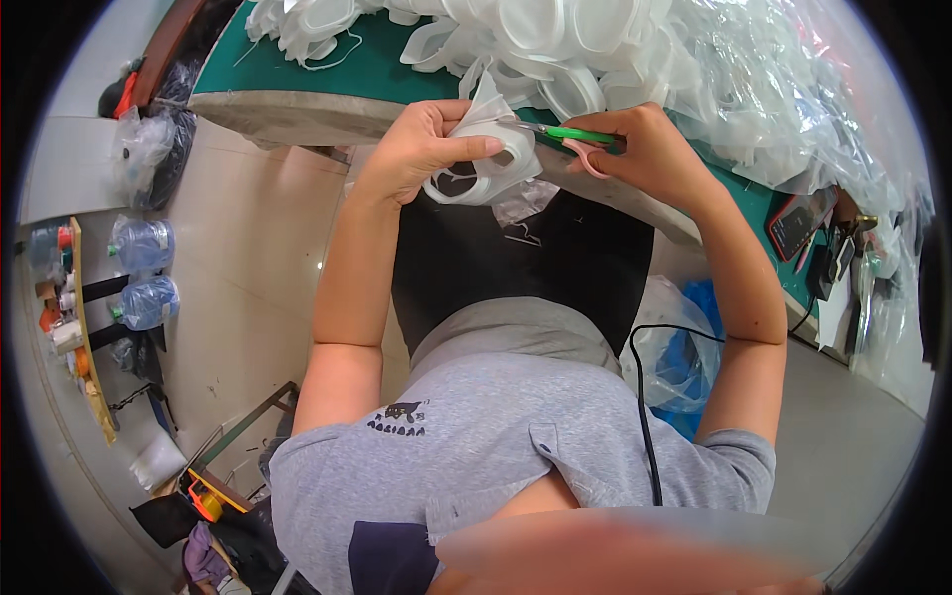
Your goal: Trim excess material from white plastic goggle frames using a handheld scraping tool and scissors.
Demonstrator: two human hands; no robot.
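Over my lap, just off the table's near edge, my left hand [418, 149] pinches a soft white fabric piece [511, 183] with rounded openings in it. The thumb lies across its front and the fingers are partly hidden behind. My right hand [656, 154] grips a pair of scissors [577, 134] with green and pink handles. Their blades point left and reach the upper edge of the white piece; whether they are parted is too small to tell. Beyond both hands, a heap of similar white pieces [540, 30] covers part of the green table [377, 64].
Clear plastic bags [764, 89] pile up at the table's right. A phone [798, 223] lies by the right edge. A black cable [640, 397] hangs near my right arm, beside a blue and clear bag [684, 347]. Large water bottles [144, 273] stand at left.
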